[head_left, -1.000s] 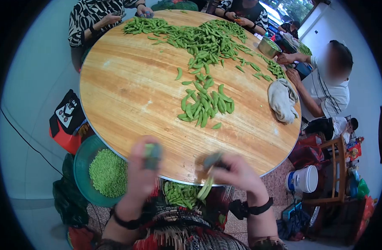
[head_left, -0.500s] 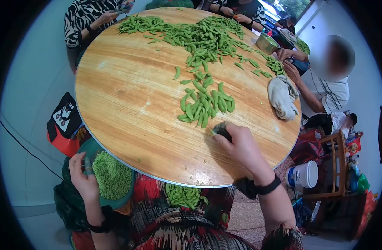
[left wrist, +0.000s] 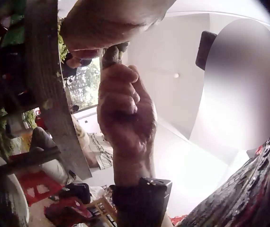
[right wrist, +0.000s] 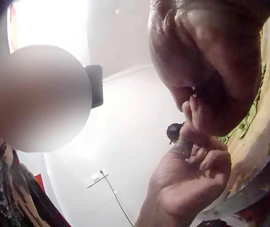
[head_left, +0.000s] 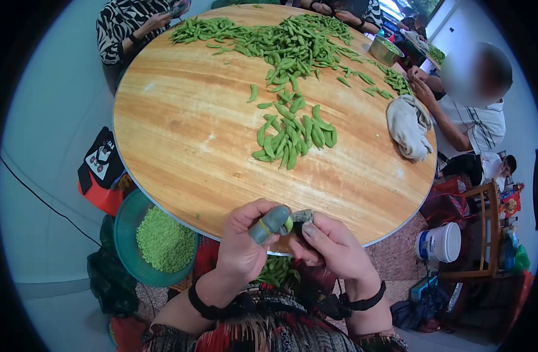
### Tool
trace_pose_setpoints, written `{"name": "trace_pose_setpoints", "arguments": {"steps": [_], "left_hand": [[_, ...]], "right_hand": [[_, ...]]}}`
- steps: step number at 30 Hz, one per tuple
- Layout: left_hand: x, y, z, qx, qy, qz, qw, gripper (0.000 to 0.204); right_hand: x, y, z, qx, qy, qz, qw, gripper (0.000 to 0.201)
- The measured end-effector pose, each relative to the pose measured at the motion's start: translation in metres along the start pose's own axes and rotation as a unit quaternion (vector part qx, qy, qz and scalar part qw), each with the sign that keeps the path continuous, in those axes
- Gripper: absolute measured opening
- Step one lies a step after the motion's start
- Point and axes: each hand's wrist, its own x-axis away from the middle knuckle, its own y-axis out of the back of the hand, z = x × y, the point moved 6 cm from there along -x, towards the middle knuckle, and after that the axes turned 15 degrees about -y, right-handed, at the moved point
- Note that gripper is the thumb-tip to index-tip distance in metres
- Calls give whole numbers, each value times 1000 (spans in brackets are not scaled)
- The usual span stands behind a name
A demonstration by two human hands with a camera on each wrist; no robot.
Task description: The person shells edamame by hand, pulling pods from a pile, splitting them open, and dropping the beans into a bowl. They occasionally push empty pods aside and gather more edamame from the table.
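I'm working just over the near edge of the round table (head_left: 175,129), and the piece I'm on is a green pod (head_left: 289,224) caught between my two hands there, mostly hidden by my fingertips. My left hand (head_left: 244,246) pinches it, a grey-green cover (head_left: 275,218) with a yellow band on one digit. My right hand (head_left: 342,246) is curled in from the other side, a darker cover (head_left: 303,216) at its tip, and pinches the same pod. How hard each one squeezes I can't tell.

I take this step to be opening the pod; whether it has split is hidden. Shelled beans (head_left: 166,240) fill a teal basin (head_left: 127,234) below the table's left near side, so the next move likely calls for a firm press along the pod to free its beans, keeping them in my fingers, then a reach down there. More pods (head_left: 292,141) lie loose around the table's middle, and a bigger heap (head_left: 304,50) covers its far part, so plenty seems left to do. Below the table's near edge, by my lap, are other pods (head_left: 278,271); full or spent, I can't say.
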Motion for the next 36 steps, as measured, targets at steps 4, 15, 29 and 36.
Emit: {"name": "trace_pose_setpoints", "arguments": {"steps": [4,15,29,36], "left_hand": [[-2,2,-1,-86,-49,-3,995,12],[-8,-12,-1,-36,-52,156,986,11],[-21,7,-22,-335,-58,138,930,31],[-21,9,-11,-355,54,138,923,35]], "right_hand": [[3,-1,-6,-58,-30,48,997,23],[1,-2,-14,-248,-80,107,960,15],[-55,29,69,605,124,-355,702,25],[-56,39,62,600,134,-338,713,14]]}}
